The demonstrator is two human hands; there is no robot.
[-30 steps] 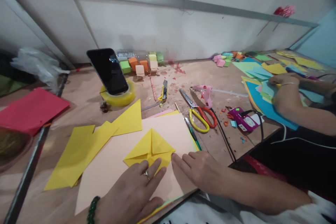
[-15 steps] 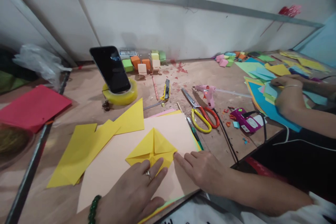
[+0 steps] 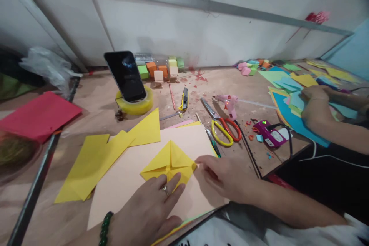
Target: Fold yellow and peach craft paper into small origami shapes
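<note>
A yellow paper (image 3: 180, 158), folded to a diamond with creased flaps meeting at its middle, lies on a stack of pale pink sheets (image 3: 118, 196). My left hand (image 3: 152, 207) rests flat with spread fingers on its lower part, covering the bottom corner. At the right corner, my right hand (image 3: 227, 177) pinches the paper's tip between thumb and forefinger, its other fingers curled. Loose yellow paper pieces (image 3: 86, 165) lie left of the diamond, partly over the stack.
Scissors (image 3: 220, 127), a pink glue gun (image 3: 229, 103) and a box cutter (image 3: 184, 99) lie behind the stack. A phone (image 3: 125, 75) leans on a tape roll (image 3: 135, 103). Red paper (image 3: 37, 115) is at left. At right, another person's hands (image 3: 315, 100) work over coloured papers.
My right hand has gone from a finger lying at the paper's right corner to a pinch there, with the knuckles raised. My left hand stays on the paper. The view has shifted slightly.
</note>
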